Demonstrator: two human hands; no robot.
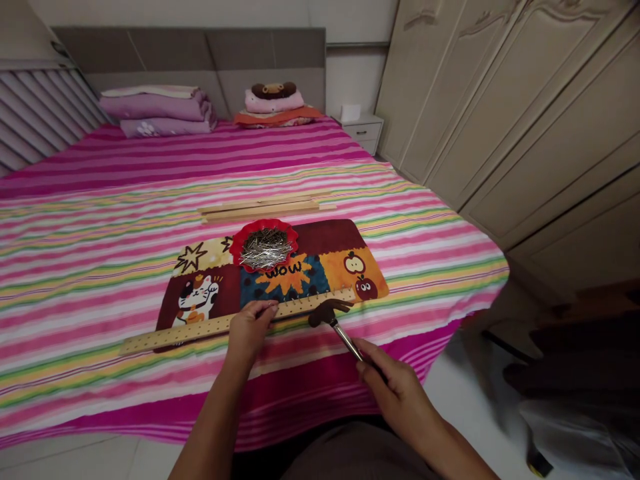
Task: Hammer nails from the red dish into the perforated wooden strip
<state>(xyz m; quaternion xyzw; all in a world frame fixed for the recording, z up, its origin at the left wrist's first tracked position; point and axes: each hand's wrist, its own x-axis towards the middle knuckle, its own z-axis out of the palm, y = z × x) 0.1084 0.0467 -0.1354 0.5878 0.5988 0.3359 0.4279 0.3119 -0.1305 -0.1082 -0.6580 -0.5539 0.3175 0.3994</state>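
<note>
A long wooden strip (200, 329) dotted with small holes or nail heads lies across the near edge of a cartoon mat (330, 257) on the bed. My left hand (250, 327) rests on the strip near its middle, fingers pinched together on top of it; what they pinch is too small to see. My right hand (395, 390) grips the handle of a small hammer (333, 317), whose dark head hovers at the strip just right of my left fingers. A red dish (264, 245) full of thin metal nails sits on the mat behind the strip.
More wooden strips (265, 207) lie farther back on the striped bedspread (100, 253). Folded blankets (157, 110) and pillows (275, 103) sit at the headboard. A nightstand (365, 128) and wardrobe doors (525, 120) stand to the right. Dark objects (575, 360) lie on the floor at right.
</note>
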